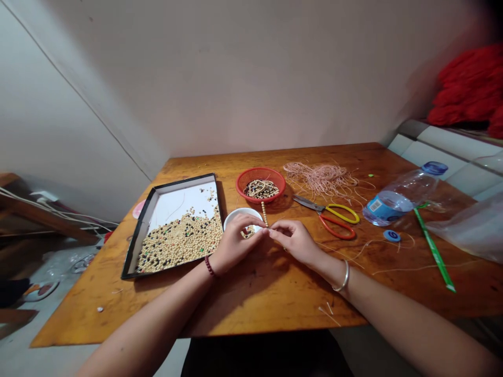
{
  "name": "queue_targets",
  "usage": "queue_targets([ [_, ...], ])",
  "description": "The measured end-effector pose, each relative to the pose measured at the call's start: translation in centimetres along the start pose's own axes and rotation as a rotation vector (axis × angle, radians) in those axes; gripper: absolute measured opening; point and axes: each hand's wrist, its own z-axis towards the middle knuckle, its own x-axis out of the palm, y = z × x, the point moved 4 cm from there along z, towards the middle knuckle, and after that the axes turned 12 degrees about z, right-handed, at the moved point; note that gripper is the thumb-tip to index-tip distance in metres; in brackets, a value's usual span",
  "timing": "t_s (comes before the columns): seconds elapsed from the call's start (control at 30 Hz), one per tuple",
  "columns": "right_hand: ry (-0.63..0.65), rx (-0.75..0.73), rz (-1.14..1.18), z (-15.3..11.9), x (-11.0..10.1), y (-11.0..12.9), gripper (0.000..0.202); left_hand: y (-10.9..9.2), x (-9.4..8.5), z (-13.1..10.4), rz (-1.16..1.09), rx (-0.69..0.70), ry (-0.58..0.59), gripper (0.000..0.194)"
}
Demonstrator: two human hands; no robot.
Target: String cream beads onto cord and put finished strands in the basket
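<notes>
Between my two hands stretches a string of pale beads (264,213), its far end reaching toward the red basket (240,177). My left hand (239,236) pinches the near end of it, over the edge of a white bowl (231,213) that has some beads inside. My right hand (293,240) pinches at the same spot, fingertips almost meeting the left ones. What exactly lies between the fingertips is too small to make out. Strings of pale and dark beads fill the basket. Left of my hands is a black-rimmed tray (181,196) with many loose beads.
Scissors (328,217) with yellow and orange handles lie right of the basket, before a tangle of pink cord (320,178). Further right are a tilted water bottle (401,196), a blue cap (392,235), a green strip (434,248) and a clear plastic bag (471,230).
</notes>
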Motion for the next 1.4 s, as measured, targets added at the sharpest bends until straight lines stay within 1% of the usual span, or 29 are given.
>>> queue_targets([
  [0.27, -0.015, 0.016, -0.063, -0.2, 0.2, 0.0, 0.025, 0.0, 0.1, 0.0, -0.001, -0.014, -0.001, 0.014],
  [0.43, -0.027, 0.041, -0.087, -0.3, 0.1, 0.1, 0.021, -0.2, 0.1, -0.1, 0.029, -0.019, 0.015, 0.015],
  [0.53, -0.128, 0.06, -0.064, -0.1, -0.8, 0.8, 0.02, -0.3, 0.1, 0.0, 0.037, -0.024, 0.029, 0.013],
  [0.6, -0.201, 0.015, -0.018, 0.1, -1.6, 1.5, 0.024, -0.5, 0.1, 0.0, 0.055, -0.001, 0.061, 0.013],
  [0.63, -0.215, -0.022, 0.003, 0.1, -1.9, 1.9, 0.024, -0.6, 0.2, 0.0, 0.067, 0.021, 0.079, 0.013],
  [0.7, -0.215, -0.084, 0.014, 0.2, -2.2, 2.5, 0.022, -0.9, 0.3, -0.1, 0.093, 0.067, 0.117, 0.011],
  [0.77, -0.214, -0.105, -0.016, 0.2, -2.3, 2.6, 0.022, -0.9, 0.5, -0.2, 0.111, 0.082, 0.144, 0.01],
  [0.93, -0.247, -0.083, -0.06, 0.1, -2.5, 2.3, 0.025, -0.5, 0.8, -0.5, 0.117, 0.01, 0.17, 0.012],
  [1.07, -0.261, -0.112, -0.04, 0.1, -2.6, 2.4, 0.024, -0.4, 0.8, -0.5, 0.092, -0.019, 0.184, 0.016],
  [1.2, -0.237, -0.105, -0.082, 0.0, -2.4, 2.2, 0.024, -0.5, 0.7, -0.5, 0.067, -0.013, 0.192, 0.015],
  [1.4, -0.259, -0.119, -0.102, -0.1, -2.4, 2.3, 0.024, -0.8, 0.6, -0.5, 0.08, 0.026, 0.193, 0.012],
])
